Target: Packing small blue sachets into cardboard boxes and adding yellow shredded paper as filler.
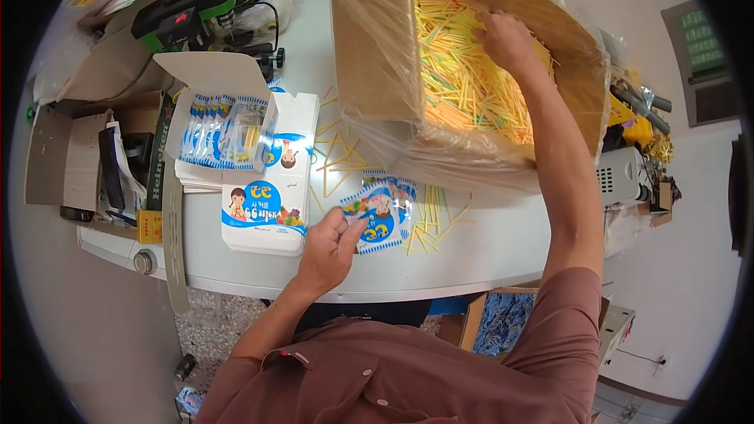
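My left hand (327, 254) is closed on a small printed plastic packet (378, 220), blue and white with a cartoon figure, held above the near part of the white table. Another such packet (405, 202) shows just behind it. My right hand (509, 41) reaches into a large cardboard box (375, 39) lined with clear plastic. Its curled fingers are among a heap of thin yellow, green and orange sticks (471, 78); what they pinch, if anything, is hidden. Loose sticks (430, 224) lie on the table beside the packets.
On the left, an open white carton (271, 129) holds a row of filled packets (224, 132). Flat printed cartons (263, 216) lie next to it. Farther back sits a green and black tool (192, 23). Brown boxes (82, 161) stand at the far left. A white table (463, 261) supports most of this.
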Demonstrator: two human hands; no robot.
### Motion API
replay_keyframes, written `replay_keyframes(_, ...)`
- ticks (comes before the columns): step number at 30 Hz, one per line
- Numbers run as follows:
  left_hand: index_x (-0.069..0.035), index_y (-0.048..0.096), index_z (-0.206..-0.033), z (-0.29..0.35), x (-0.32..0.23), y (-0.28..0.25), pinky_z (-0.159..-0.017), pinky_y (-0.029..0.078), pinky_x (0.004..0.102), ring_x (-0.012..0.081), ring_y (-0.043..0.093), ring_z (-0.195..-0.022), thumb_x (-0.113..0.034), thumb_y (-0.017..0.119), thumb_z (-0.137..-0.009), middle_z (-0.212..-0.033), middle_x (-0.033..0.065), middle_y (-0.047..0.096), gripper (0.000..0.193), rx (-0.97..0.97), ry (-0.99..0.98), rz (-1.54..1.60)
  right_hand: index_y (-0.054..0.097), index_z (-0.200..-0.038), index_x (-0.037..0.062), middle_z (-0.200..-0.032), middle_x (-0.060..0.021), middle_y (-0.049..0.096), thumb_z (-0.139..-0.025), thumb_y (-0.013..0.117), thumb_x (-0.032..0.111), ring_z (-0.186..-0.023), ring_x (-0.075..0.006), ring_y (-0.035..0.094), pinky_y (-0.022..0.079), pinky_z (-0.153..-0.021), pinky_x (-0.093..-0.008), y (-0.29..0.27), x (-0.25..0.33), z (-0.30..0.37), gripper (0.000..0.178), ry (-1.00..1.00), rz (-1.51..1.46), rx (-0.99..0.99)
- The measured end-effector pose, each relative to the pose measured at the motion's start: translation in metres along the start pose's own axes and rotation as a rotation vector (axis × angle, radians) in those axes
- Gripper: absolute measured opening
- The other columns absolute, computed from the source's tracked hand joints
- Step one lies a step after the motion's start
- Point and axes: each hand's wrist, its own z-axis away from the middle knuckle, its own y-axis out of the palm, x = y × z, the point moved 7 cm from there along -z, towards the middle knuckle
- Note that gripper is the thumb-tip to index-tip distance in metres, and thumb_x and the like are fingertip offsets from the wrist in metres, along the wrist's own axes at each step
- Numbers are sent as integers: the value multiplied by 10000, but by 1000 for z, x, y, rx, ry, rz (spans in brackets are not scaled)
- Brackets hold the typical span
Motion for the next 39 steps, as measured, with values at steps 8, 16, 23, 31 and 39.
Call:
replay_keyframes(8, 23, 520, -706, -12, -7, -7, -507, 402, 222, 15, 472, -605, -99, 638, -966, -620, 24, 597, 311, 69, -19, -161, 633, -1036, -37, -1053, -217, 653, -858, 529, 90, -1001, -355, 640, 499, -862, -476, 37, 23, -22, 242, -145, 320, 53)
replay_keyframes(16, 49, 581, -785, -8, -14, -8, -498, 361, 242, 25, 428, -610, -108, 647, -957, -614, 30, 551, 243, 37, 37, -70, 564, -1108, -27, -997, -194, 663, -881, 487, 60, -943, -358, 646, 500, -844, -459, 27, -14, -5, 255, -139, 308, 10)
replay_keyframes(23, 50, 630, -1149, 3, -52, -14, -777, 486, 218, 61, 620, -874, -79, 602, -982, -1017, 61, 702, 213, -166, 91, 392, 547, -1058, 1, -945, -149, 671, -1034, 468, 223, -863, -240, 664, 523, -744, -355, -91, 10, 92, 237, 154, -1194, 109)
replay_keyframes(31, 10, 601, -1135, -4, -106, 76, -829, 484, 244, 64, 606, -951, -119, 583, -996, -1040, 39, 682, 191, 492, 18, 435, 554, -1162, 19, -942, -134, 669, -1024, 522, 283, -852, -267, 691, 590, -655, -367, -75, 191, 304, 299, 479, -2261, 807)
replay_keyframes(39, 29, 603, -1006, 31, -12, 89, -453, 507, 242, 120, 648, -551, -151, 594, -988, -826, 93, 692, 181, 477, -141, 54, 600, -1115, 30, -887, -110, 669, -996, 564, 277, -833, -219, 679, 569, -728, -368, -6, 247, 388, 277, 809, -2446, 670)
